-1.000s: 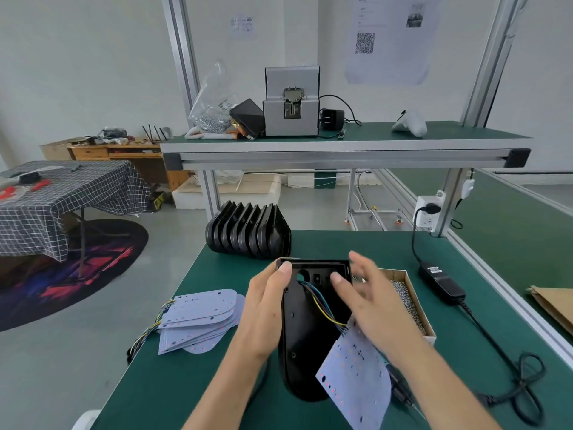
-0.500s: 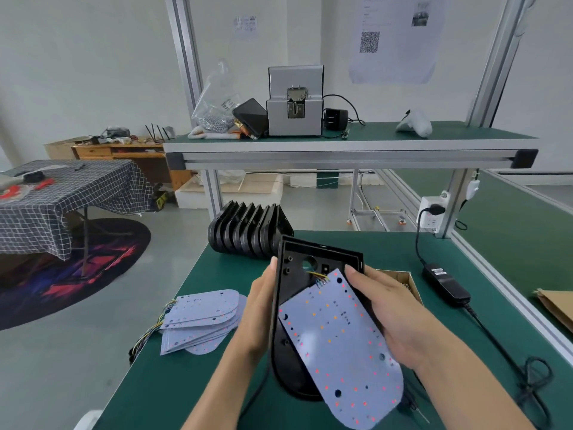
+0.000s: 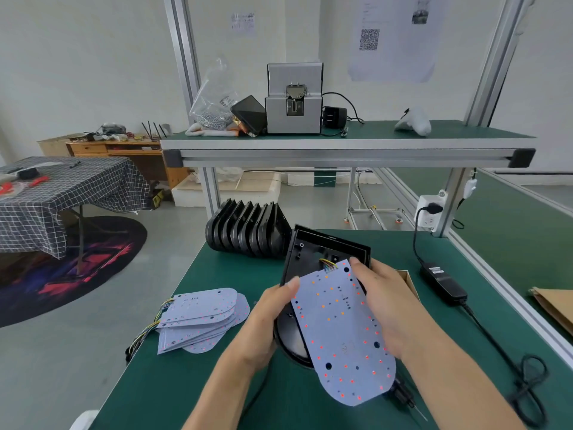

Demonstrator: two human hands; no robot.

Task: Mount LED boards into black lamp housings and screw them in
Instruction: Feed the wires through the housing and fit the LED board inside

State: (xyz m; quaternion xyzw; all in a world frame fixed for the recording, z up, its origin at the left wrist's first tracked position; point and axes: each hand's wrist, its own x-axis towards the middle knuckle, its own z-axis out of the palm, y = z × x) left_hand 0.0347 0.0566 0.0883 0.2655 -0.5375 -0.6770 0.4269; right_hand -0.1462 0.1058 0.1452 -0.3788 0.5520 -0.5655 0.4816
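A black lamp housing (image 3: 313, 252) is tilted up off the green bench (image 3: 198, 383), its open side toward me. My left hand (image 3: 266, 324) grips its left edge, thumb on the rim. A white LED board (image 3: 344, 330) with red and orange dots lies over the housing, its coloured wires (image 3: 329, 264) running into the top of the housing. My right hand (image 3: 381, 305) holds the board's right edge, fingers curled round it. The board's lower end sticks out past the housing toward me.
A stack of LED boards (image 3: 201, 318) with wires lies to the left. A row of black housings (image 3: 248, 231) stands behind. A cardboard screw box (image 3: 407, 280) sits behind my right hand. A black power adapter (image 3: 443, 282) and its cable run along the right. An electric screwdriver tip (image 3: 406, 395) lies under the board.
The board was turned from hanging beside the housing to lying over it, LED face up. Both hands lifted and tilted the housing; the right hand took hold of the board's right edge.
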